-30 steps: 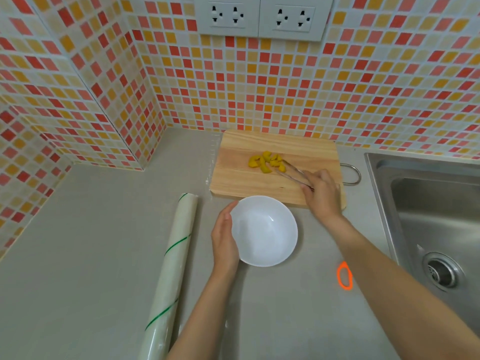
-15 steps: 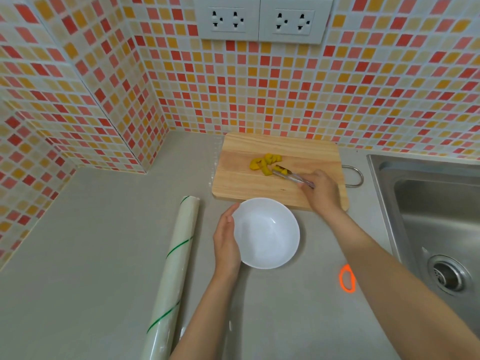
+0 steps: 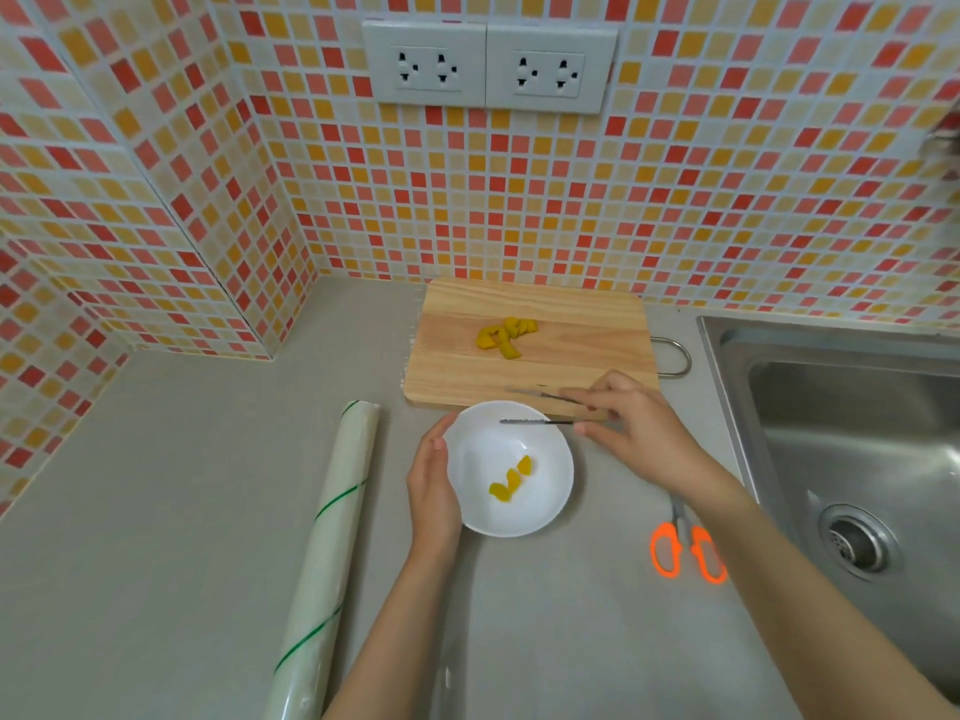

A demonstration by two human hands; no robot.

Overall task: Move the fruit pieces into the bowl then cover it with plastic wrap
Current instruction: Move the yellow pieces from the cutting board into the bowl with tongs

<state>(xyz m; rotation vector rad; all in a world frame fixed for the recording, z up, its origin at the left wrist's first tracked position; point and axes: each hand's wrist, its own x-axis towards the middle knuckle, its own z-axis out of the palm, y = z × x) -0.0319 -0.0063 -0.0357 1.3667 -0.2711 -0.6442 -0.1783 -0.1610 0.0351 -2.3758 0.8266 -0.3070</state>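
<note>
A white bowl [image 3: 478,449] sits on the grey counter just in front of a wooden cutting board [image 3: 571,356]. Three yellow fruit pieces [image 3: 511,479] lie inside the bowl. A small pile of yellow fruit pieces [image 3: 505,336] stays on the board. My left hand [image 3: 432,485] cups the bowl's left rim. My right hand [image 3: 631,428] holds metal tongs [image 3: 535,407], their tips spread apart over the bowl's far edge with nothing between them. A roll of plastic wrap [image 3: 324,553] lies lengthwise to the left of the bowl.
Orange-handled scissors [image 3: 685,550] lie on the counter right of the bowl, partly under my right forearm. A steel sink [image 3: 852,459] fills the right side. Tiled walls close the back and left, with power sockets [image 3: 488,67] above the board.
My right hand carried fruit in the tongs from the board back to the bowl. Three pieces now lie in the bowl, and the tongs have spread apart. The left hand stayed on the rim.
</note>
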